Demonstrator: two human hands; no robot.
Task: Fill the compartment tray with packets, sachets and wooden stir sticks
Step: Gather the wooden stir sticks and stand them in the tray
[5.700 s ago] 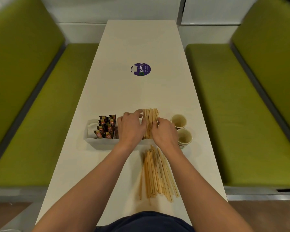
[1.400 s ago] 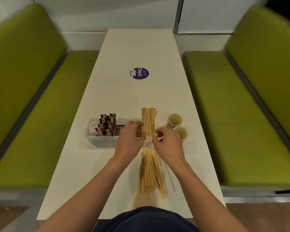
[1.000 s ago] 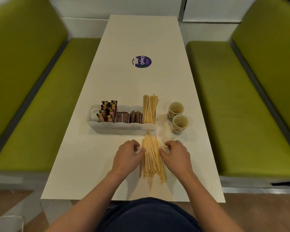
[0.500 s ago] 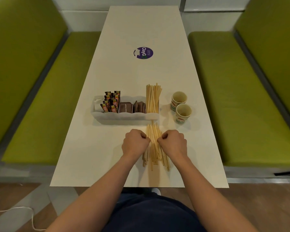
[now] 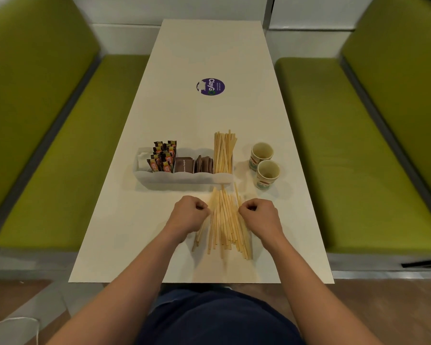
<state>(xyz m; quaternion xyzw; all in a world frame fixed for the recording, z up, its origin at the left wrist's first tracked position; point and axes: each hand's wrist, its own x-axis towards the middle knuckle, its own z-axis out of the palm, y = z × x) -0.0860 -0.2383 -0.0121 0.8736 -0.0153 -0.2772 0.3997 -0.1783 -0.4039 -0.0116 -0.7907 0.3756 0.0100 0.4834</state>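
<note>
Single view, head-worn, wide-angle. Sits above the near short edge of the tabletop (image 5: 139,245), facing forward and steeply down along its length to the far wall (image 5: 209,6). Close in: forearms (image 5: 135,277) and dark-clothed torso (image 5: 217,319) fill the bottom edge; left hand (image 5: 188,215) and right hand (image 5: 260,216) lie just below centre. Green benches (image 5: 67,158) flank both sides, bowed by the lens.

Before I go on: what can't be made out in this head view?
All head view.
1) Whether the left hand and right hand grip any loose stir sticks: their fingers curl underneath, hidden by the knuckles.
2) Floors of the tray compartments: behind its front wall.
3) The white item in the leftmost compartment: too small, partly behind packets.
</note>
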